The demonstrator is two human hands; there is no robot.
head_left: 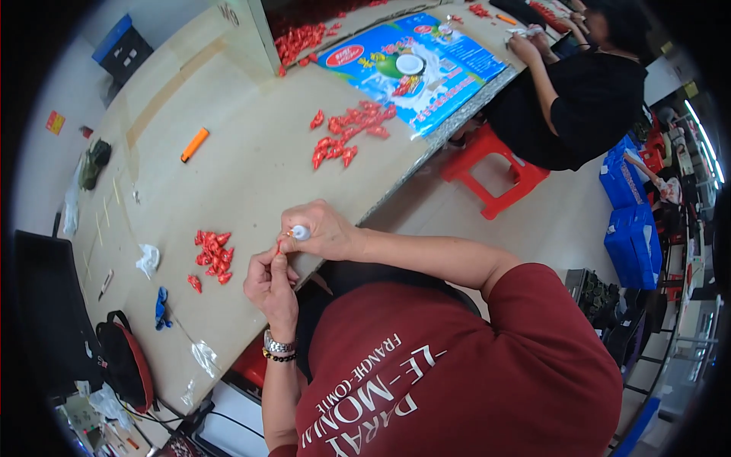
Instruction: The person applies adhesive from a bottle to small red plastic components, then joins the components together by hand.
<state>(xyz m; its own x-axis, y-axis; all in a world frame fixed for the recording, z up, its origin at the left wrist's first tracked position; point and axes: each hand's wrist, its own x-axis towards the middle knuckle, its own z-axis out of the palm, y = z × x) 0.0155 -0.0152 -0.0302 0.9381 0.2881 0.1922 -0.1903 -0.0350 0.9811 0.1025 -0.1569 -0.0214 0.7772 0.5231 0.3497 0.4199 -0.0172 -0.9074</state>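
Observation:
My right hand [324,231] grips a small white tube with an orange tip [298,232] just above the front edge of the tan table [251,160]. My left hand [270,282], with a watch and a bead bracelet on its wrist, pinches a tiny red piece against that tip; the piece is mostly hidden by my fingers. A small pile of red wrapped pieces [214,254] lies on the table just left of my hands. A larger scatter of the same red pieces [349,131] lies farther up the table.
An orange marker [194,144], a crumpled white scrap [148,260], a blue scrap [161,307] and a black-and-red bag [126,362] lie to the left. A blue printed sheet [415,65] covers the far end, where another person in black [586,99] works beside a red stool [499,171]. Blue crates [630,217] stand at right.

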